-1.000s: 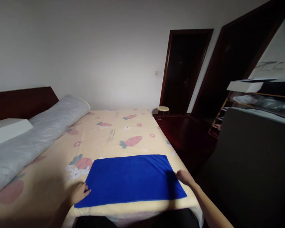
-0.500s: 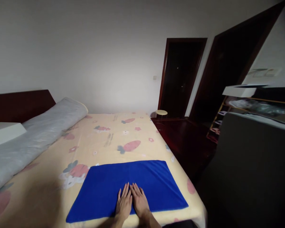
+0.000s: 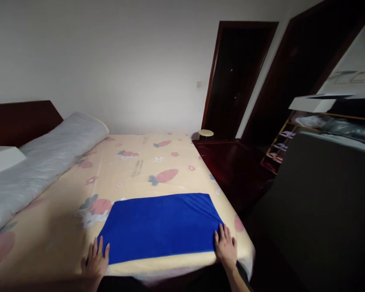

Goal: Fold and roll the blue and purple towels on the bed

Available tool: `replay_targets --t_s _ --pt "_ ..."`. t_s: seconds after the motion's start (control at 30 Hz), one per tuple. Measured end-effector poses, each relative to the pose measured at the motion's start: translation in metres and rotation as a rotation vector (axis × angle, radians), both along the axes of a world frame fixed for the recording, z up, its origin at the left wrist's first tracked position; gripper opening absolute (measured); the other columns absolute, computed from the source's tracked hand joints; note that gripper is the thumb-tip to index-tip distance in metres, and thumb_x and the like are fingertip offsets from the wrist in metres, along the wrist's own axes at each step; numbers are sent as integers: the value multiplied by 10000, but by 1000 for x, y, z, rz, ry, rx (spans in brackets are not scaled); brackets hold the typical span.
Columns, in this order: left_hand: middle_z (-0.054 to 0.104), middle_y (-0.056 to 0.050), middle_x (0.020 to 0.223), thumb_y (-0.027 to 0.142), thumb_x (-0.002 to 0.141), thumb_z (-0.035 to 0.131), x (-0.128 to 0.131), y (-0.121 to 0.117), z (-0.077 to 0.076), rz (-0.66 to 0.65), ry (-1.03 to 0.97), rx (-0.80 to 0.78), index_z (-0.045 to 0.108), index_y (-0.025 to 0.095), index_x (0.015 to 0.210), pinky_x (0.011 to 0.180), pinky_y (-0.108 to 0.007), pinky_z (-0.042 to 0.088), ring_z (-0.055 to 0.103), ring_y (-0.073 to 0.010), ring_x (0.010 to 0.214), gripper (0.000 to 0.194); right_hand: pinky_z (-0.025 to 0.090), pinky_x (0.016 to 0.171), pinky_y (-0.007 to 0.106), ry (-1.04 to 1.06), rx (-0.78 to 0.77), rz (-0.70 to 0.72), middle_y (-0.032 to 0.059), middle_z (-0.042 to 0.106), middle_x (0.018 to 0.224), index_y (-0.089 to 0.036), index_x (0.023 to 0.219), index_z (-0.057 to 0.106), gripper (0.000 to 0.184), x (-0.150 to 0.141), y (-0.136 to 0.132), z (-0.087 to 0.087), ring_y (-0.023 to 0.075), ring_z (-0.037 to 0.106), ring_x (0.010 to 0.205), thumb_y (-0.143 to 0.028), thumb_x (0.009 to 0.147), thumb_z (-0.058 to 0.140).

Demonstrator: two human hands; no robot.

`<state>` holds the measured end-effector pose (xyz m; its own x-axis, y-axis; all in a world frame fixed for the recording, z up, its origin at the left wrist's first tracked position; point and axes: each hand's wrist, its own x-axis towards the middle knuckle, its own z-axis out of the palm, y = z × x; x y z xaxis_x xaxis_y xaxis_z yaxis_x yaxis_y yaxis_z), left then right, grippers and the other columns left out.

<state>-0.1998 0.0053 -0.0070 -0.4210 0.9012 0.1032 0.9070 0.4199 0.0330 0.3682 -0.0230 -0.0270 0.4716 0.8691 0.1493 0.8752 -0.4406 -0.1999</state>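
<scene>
Left hand (image 3: 97, 257) lies palm down at the near left corner of a blue cloth (image 3: 164, 227), its fingers spread and clamped on nothing; the right hand (image 3: 226, 245) rests the same way at the near right corner, fingers a little apart. Well separated, the two hands cover the corners beneath them, so how the fabric sits under the palms cannot be told. The cloth is laid out on the bed (image 3: 134, 190), close to its near edge, with the patterned sheet showing all round it and grey bedding (image 3: 53, 158) well off to the left. Judging by the flat palms, the step in hand is smoothing and squaring the cloth. Most of it looks level, though faint creases run near the far right corner. Going on from here would seem to call for a light outward press over those creases, keeping the near edge straight; if folding is meant, each hand would need to pinch its corner rather than press. Whether the cloth is already doubled cannot be told.
</scene>
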Motion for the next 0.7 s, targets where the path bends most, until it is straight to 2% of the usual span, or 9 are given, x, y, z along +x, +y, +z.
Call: replay_targets --t_s 0.1,0.2,0.23,0.3,0.4,0.5,0.6,0.7 --pt "429 -36 1519 543 884 328 -15 -6 4 12 30 23 284 357 1479 1110 -559 282 302 -283 1434 625 214 1125 502 4 18 -20 139 318 1541 -94 1470 357 696 0 1 -3 270 249 1432 -453 915 138" --pt "447 -45 1507 429 907 297 -15 0 12 12 72 67 309 326 1475 1123 -572 257 296 -265 1438 578 213 1118 539 19 71 -73 171 354 1516 -75 1436 414 696 -12 10 2 307 291 1412 -433 917 120" --pt "428 -53 1518 381 915 268 -12 4 16 -10 90 81 313 292 1477 1136 -564 241 286 -251 1444 572 214 1119 543 22 105 -61 173 351 1517 -75 1436 415 694 -19 14 5 310 292 1412 -434 922 117" --pt "369 -62 1547 318 924 215 5 15 24 -91 125 101 319 227 1477 1165 -536 199 266 -225 1452 570 222 1127 524 35 167 57 154 332 1530 -91 1455 388 674 -39 21 14 288 266 1427 -436 939 125" --pt "314 -37 1567 305 937 191 56 32 37 -268 128 98 285 229 1482 1184 -505 165 249 -210 1457 558 238 1140 476 116 151 336 94 308 1546 -159 1486 343 602 -86 32 30 232 226 1444 -407 971 154" --pt "271 1 1576 265 936 202 129 43 42 -501 36 42 207 272 1489 1189 -490 172 226 -194 1464 554 239 1150 451 241 50 574 57 262 1561 -207 1508 288 550 -142 43 43 202 213 1445 -343 987 178" --pt "222 35 1583 178 911 206 196 46 34 -697 -86 -61 167 291 1487 1191 -439 202 207 -158 1466 587 231 1158 446 326 -48 754 35 245 1562 -237 1509 279 533 -186 52 46 200 209 1445 -306 985 213" --pt "220 47 1579 203 910 240 229 46 22 -780 -163 -161 188 313 1480 1190 -432 218 219 -157 1462 583 217 1162 472 340 -74 850 19 263 1555 -293 1497 301 518 -198 60 42 220 224 1442 -380 987 275"
